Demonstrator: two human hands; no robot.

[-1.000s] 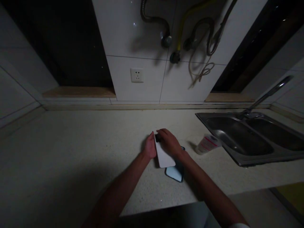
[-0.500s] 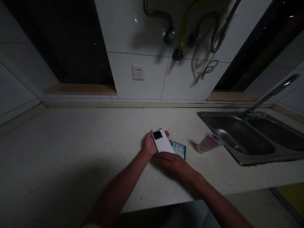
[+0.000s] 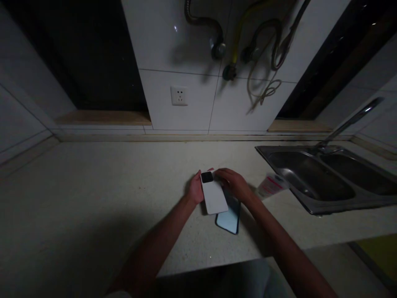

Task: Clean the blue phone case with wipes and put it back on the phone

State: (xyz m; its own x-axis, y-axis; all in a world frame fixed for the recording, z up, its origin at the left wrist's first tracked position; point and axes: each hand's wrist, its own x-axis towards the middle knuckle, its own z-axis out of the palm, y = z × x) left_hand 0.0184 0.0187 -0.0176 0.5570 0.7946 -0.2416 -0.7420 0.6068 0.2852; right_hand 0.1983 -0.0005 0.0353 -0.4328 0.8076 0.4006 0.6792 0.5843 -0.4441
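Observation:
A white smartphone [image 3: 214, 198] with a black camera block lies back side up in my left hand [image 3: 196, 189], which wraps round its left edge from beneath. At the phone's upper right edge is my right hand [image 3: 233, 182], its fingers bent and pressed to that edge. Under the phone and partly covered by it, a pale blue phone case [image 3: 228, 219] with a dark rim rests on the counter. My right hand hides the case's upper end.
A clear plastic cup [image 3: 271, 186] with red print lies tilted on the counter [image 3: 102, 186], right of my right forearm. Beyond it is a double steel sink [image 3: 310, 209] with a faucet [image 3: 350, 122]. A power socket [image 3: 179, 96] and several hoses are on the tiled wall.
My right hand has moved up from the phone's lower end to its upper right edge. More of the phone and the case's lower part now show. My left hand keeps holding the phone.

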